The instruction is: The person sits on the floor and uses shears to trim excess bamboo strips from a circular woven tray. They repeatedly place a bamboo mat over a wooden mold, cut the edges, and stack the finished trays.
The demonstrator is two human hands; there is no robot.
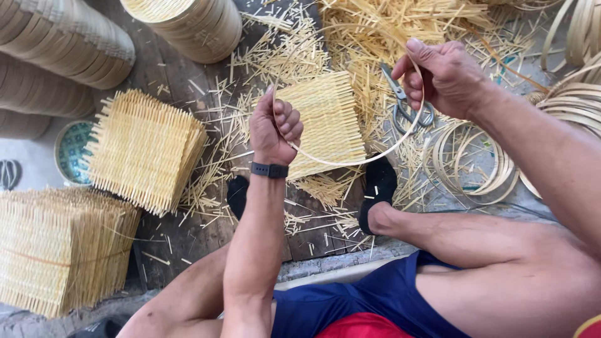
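Bamboo strip hoop (350,161): thin, pale, bent into a ring, held above a woven bamboo mat (325,122) on the plank floor (181,81). Left hand (274,128): fingers fisted tight around the hoop's left side; black wristband (270,169). Right hand (441,75): fingers pinched closed on the hoop's upper right. Scissors (404,103) under the right hand. Stacked mats (147,150) at left; coiled strips (466,163) at right.

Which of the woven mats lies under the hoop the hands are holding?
The single mat in the middle, between the feet. The others sit in stacks to the left, away from the hoop.
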